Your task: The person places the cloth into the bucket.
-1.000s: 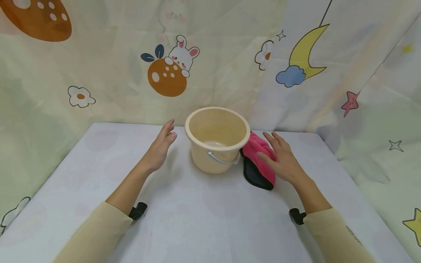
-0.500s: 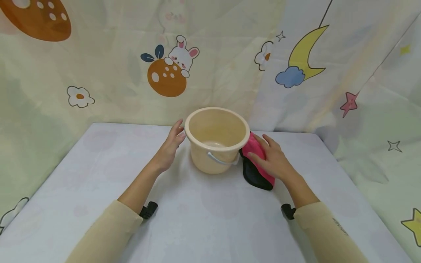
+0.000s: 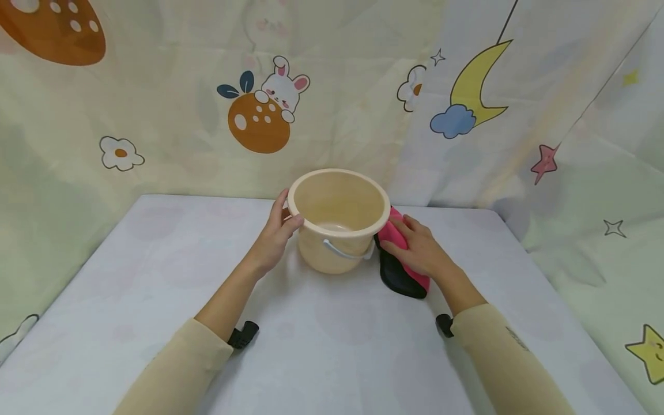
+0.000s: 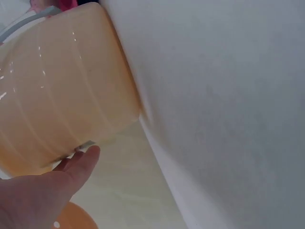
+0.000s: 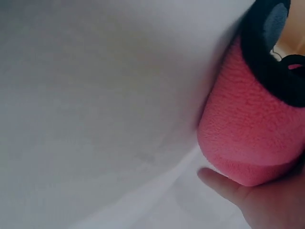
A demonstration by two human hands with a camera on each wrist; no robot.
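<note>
A cream plastic bucket (image 3: pixel 332 251) with a pale bail handle stands upright near the table's far edge. My left hand (image 3: pixel 273 237) is at its left side, thumb over the rim and fingers round the outer wall; in the left wrist view the fingers (image 4: pixel 86 164) lie along the wall. Against the bucket's right side leans a pink fleece slipper (image 3: pixel 392 235) with a black sole and black trim. My right hand (image 3: pixel 415 248) grips the slipper from the right, thumb toward the sole side. In the right wrist view its rounded pink toe (image 5: pixel 252 138) shows and most fingers are hidden.
A white cloth covers the table (image 3: pixel 321 346). A printed curtain (image 3: pixel 353 86) with cartoon figures hangs right behind the far edge and along both sides. Black wrist cameras (image 3: pixel 244 334) are strapped near both beige sleeves (image 3: pixel 176 369).
Both hands have moved inward. The left has come up to the bucket's rim and side; the right has closed in from beside the slipper onto it. Bucket and slipper stay in place.
</note>
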